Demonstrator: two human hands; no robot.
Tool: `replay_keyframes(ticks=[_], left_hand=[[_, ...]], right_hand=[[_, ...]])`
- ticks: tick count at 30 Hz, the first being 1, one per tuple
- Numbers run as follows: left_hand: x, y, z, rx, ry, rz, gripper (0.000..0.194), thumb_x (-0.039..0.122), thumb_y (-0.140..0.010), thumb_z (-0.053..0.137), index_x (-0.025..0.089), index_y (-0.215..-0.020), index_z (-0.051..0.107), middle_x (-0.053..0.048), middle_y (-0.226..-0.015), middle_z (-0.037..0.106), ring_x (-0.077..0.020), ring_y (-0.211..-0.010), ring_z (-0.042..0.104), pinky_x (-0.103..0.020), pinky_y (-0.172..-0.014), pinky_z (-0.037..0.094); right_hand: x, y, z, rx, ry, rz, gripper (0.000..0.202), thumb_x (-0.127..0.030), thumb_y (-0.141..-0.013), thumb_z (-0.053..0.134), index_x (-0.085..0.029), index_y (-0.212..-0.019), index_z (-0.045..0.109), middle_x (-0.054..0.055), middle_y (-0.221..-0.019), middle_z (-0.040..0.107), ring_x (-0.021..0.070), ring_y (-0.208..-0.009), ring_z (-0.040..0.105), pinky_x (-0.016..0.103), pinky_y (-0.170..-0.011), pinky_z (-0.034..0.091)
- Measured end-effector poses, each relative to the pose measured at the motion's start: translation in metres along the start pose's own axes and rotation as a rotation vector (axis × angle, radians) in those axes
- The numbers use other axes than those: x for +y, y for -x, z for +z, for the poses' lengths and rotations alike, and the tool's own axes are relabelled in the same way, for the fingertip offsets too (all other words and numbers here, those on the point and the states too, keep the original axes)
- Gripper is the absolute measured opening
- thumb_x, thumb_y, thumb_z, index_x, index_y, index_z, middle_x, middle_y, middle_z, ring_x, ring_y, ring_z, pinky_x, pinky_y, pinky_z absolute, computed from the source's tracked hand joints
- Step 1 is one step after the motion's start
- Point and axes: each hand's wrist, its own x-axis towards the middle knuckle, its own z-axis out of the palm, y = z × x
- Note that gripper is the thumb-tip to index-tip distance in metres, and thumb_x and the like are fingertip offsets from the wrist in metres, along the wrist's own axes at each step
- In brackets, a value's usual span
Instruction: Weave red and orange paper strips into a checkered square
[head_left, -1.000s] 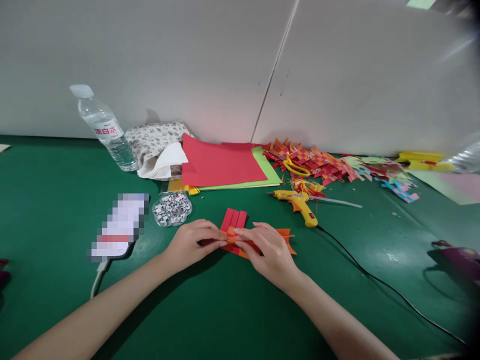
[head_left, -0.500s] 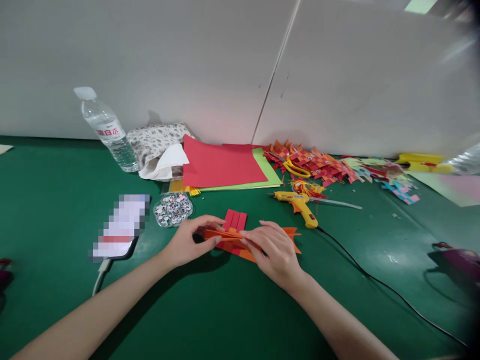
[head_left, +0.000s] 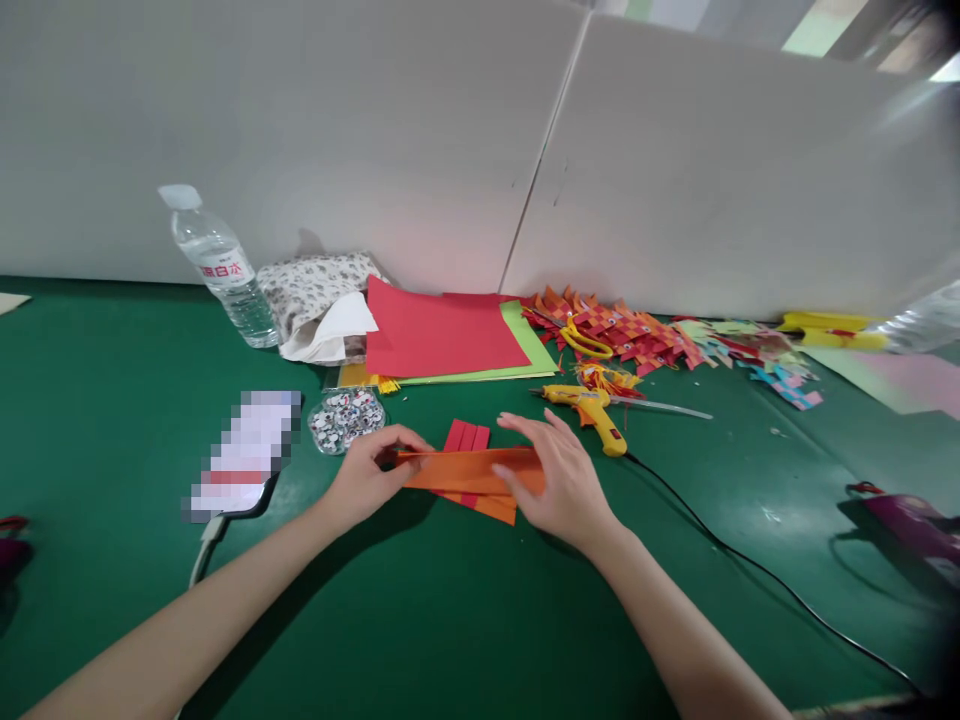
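My left hand is closed on the left end of a folded orange paper strip, thumb in front and fingers behind. Around the strip's right end is my right hand, its thumb touching the front face and its fingers stretched out above the top edge. Beneath the strip lies a woven piece of red and orange paper strips. Several red ends of it stick out at the back. The orange strip covers most of the weave.
A yellow glue gun with a black cord lies right of my hands. Behind are red paper, scissors and woven paper fish. To the left are googly eyes, a phone and a water bottle.
The orange strip has turned its broad face toward me. My right hand's fingers have spread from a pinch near the middle and lifted. The view has shifted slightly.
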Motion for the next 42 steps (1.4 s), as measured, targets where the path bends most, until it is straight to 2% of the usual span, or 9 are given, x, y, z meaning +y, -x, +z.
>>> replay_keyframes(ticks=[4,7,10,14,20,24,30,39,42], left_hand=[[0.007,0.004,-0.008,0.129,-0.193,0.484,0.019,-0.001,-0.075,0.054,0.018,-0.078,0.059,-0.004,-0.089,0.067,-0.0157,-0.087,0.065,-0.029,-0.076,0.053],[0.006,0.007,-0.01,0.076,-0.429,0.672,0.028,-0.005,-0.075,0.049,0.019,-0.085,0.059,-0.006,-0.101,0.066,-0.0185,-0.098,0.062,-0.037,-0.085,0.05],[0.002,0.008,-0.007,-0.075,-0.655,0.525,0.036,-0.003,-0.071,0.047,0.017,-0.099,0.057,-0.008,-0.101,0.067,-0.0212,-0.093,0.062,-0.039,-0.081,0.051],[0.002,0.01,-0.004,-0.161,-0.707,0.372,0.038,0.008,-0.069,0.054,0.017,-0.106,0.055,-0.007,-0.094,0.068,-0.0227,-0.087,0.062,-0.041,-0.082,0.05],[0.002,0.013,0.001,-0.204,-0.723,0.497,0.022,0.025,-0.084,0.053,0.018,-0.104,0.058,-0.004,-0.096,0.068,-0.018,-0.089,0.062,-0.034,-0.081,0.049],[0.0,0.011,0.002,-0.198,-0.761,0.509,0.016,0.024,-0.089,0.049,0.018,-0.096,0.062,-0.004,-0.088,0.067,-0.0166,-0.082,0.06,-0.03,-0.072,0.049],[0.004,0.008,0.0,-0.186,-0.8,0.324,0.024,0.026,-0.093,0.04,0.016,-0.085,0.061,-0.004,-0.076,0.062,-0.0161,-0.07,0.055,-0.028,-0.062,0.046],[0.009,0.008,0.0,-0.217,-0.759,0.115,0.024,0.032,-0.093,0.036,0.02,-0.1,0.055,-0.002,-0.087,0.061,-0.0156,-0.076,0.06,-0.025,-0.058,0.046],[0.009,0.007,0.0,-0.201,-0.762,0.134,0.026,0.031,-0.093,0.037,0.02,-0.105,0.057,-0.004,-0.091,0.061,-0.0172,-0.081,0.059,-0.027,-0.063,0.047]], right_hand=[[0.008,0.003,0.002,0.336,0.035,-0.09,0.045,-0.001,-0.075,0.05,-0.025,-0.114,0.051,0.002,-0.091,0.07,0.0186,-0.088,0.065,0.045,-0.094,0.044],[0.007,0.004,0.005,0.316,0.052,-0.142,0.052,0.002,-0.072,0.048,-0.023,-0.116,0.049,0.003,-0.09,0.068,0.0191,-0.086,0.064,0.045,-0.092,0.046],[0.005,0.005,0.009,0.078,0.064,-0.13,0.056,0.001,-0.071,0.045,-0.022,-0.122,0.047,0.003,-0.086,0.067,0.0192,-0.083,0.062,0.043,-0.089,0.047],[0.004,0.008,0.013,-0.121,0.071,-0.09,0.058,-0.001,-0.07,0.044,-0.021,-0.124,0.047,0.003,-0.09,0.066,0.02,-0.086,0.061,0.035,-0.076,0.05],[0.007,0.01,0.011,-0.249,0.126,-0.085,0.046,-0.012,-0.078,0.049,-0.02,-0.123,0.049,0.004,-0.085,0.068,0.02,-0.078,0.063,0.032,-0.068,0.049],[0.007,0.009,0.009,-0.241,0.101,-0.089,0.037,-0.021,-0.086,0.05,-0.019,-0.122,0.049,0.004,-0.079,0.068,0.0196,-0.077,0.064,0.032,-0.071,0.048],[0.001,0.008,0.011,-0.146,0.079,-0.084,0.031,-0.021,-0.091,0.042,-0.019,-0.122,0.047,0.005,-0.084,0.068,0.018,-0.077,0.063,0.03,-0.069,0.048],[-0.003,0.005,0.016,-0.225,0.078,0.038,0.033,-0.022,-0.093,0.036,-0.019,-0.123,0.047,0.005,-0.078,0.066,0.0185,-0.076,0.063,0.03,-0.067,0.05],[-0.003,0.005,0.018,-0.249,0.037,0.087,0.034,-0.022,-0.092,0.038,-0.019,-0.125,0.044,0.005,-0.084,0.066,0.0181,-0.078,0.063,0.029,-0.068,0.051]])
